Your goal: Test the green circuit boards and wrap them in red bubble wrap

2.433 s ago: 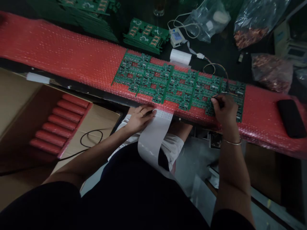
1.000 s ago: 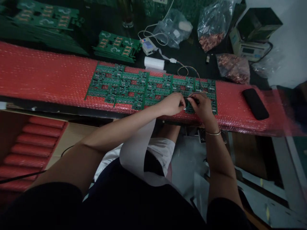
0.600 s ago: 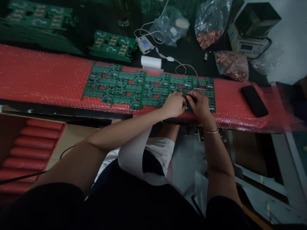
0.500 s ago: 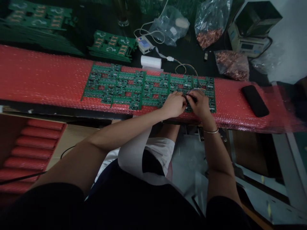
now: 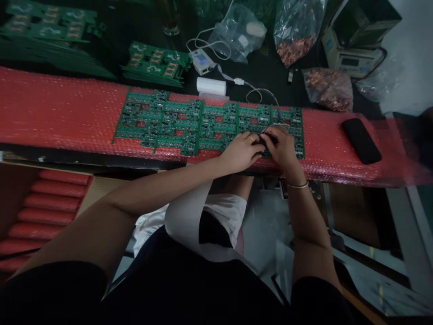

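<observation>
1. At the far left, a cardboard box [image 5: 98,192] is seen below the bench edge, with red bubble-wrapped rolls [image 5: 43,203] lying side by side in it; their long axes run left to right.
2. A long sheet of red bubble wrap [image 5: 61,113] is laid across the bench from left to right; on it a row of green circuit boards [image 5: 176,124] is set edge to edge, the long axis of the row running left to right along the sheet.
3. Beyond the sheet, on the far side, stacks of green panels [image 5: 155,63] are seen; a white roll [image 5: 211,85] lies just beside the far edge of the row.
4. The left hand [image 5: 241,151] is curled over the near edge of the boards, right of the row's middle, fingers bent together; what is pinched cannot be told.
5. The right hand [image 5: 280,146] is touching the left one, closed on a small dark object pressed to the rightmost board; a thin wire [image 5: 260,92] is led from there to a small white device [image 5: 201,59] at the far side.
6. To the right, well apart, a dark phone [image 5: 361,141] lies on the red sheet; bags of copper-coloured parts [image 5: 326,88] sit farther back.
</observation>
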### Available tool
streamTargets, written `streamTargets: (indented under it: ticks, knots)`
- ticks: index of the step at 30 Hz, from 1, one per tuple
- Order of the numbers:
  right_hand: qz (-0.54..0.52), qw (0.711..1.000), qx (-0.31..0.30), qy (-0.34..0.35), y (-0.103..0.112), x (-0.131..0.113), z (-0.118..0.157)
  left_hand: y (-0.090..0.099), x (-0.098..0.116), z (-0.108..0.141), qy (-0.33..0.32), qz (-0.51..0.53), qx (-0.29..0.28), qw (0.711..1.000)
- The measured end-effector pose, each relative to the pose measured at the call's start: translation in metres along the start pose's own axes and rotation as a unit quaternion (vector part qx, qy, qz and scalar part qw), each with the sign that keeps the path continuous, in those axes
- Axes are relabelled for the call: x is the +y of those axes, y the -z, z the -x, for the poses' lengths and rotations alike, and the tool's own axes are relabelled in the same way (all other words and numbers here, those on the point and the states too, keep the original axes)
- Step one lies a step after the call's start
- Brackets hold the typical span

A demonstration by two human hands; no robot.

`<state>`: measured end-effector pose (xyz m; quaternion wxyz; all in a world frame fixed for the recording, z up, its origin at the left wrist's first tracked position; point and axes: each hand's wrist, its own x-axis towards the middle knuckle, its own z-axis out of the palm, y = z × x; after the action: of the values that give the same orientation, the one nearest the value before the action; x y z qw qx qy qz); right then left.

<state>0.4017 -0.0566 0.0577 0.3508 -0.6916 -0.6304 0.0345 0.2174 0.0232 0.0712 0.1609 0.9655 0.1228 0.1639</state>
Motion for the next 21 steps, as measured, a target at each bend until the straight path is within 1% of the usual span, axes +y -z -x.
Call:
streamTargets:
  ticks: [2, 4, 6, 8, 10, 11, 13, 15, 18, 19, 21]
  knots:
    - [-0.002, 1.0, 0.006, 0.002, 0.0, -0.001, 0.0, 0.001, 0.0, 0.005, -0.05, -0.042, -0.011, 0.998]
    - [-0.005, 1.0, 0.015, 0.005, 0.0, -0.001, 0.001, -0.001, 0.0, 0.007, -0.079, -0.076, -0.012, 0.994]
    - [-0.013, 0.999, 0.032, 0.001, 0.001, -0.001, 0.001, -0.005, 0.002, 0.006, -0.086, -0.089, -0.004, 0.992]
    - [-0.032, 0.998, 0.061, -0.01, 0.003, -0.003, 0.0, -0.009, 0.003, 0.004, -0.077, -0.087, 0.003, 0.993]
    - [-0.058, 0.995, 0.083, -0.022, 0.004, -0.007, -0.001, -0.007, 0.001, 0.003, -0.069, -0.069, -0.001, 0.995]
    - [-0.07, 0.994, 0.084, -0.025, 0.005, -0.01, -0.002, -0.002, -0.002, 0.004, -0.073, -0.05, -0.007, 0.996]
    - [-0.088, 0.993, 0.071, -0.019, 0.005, -0.017, -0.004, 0.013, -0.012, 0.009, -0.086, 0.007, -0.011, 0.996]
    - [-0.092, 0.994, 0.054, 0.0, 0.003, -0.024, -0.006, 0.036, -0.026, 0.021, -0.071, 0.074, 0.015, 0.995]
    - [-0.074, 0.996, 0.03, 0.034, -0.001, -0.03, -0.008, 0.071, -0.047, 0.054, 0.009, 0.137, 0.071, 0.988]
    - [-0.066, 0.997, 0.023, 0.042, -0.003, -0.031, -0.009, 0.079, -0.052, 0.067, 0.036, 0.146, 0.08, 0.985]
    - [-0.054, 0.997, 0.01, 0.053, -0.005, -0.033, -0.011, 0.089, -0.058, 0.095, 0.081, 0.153, 0.089, 0.981]
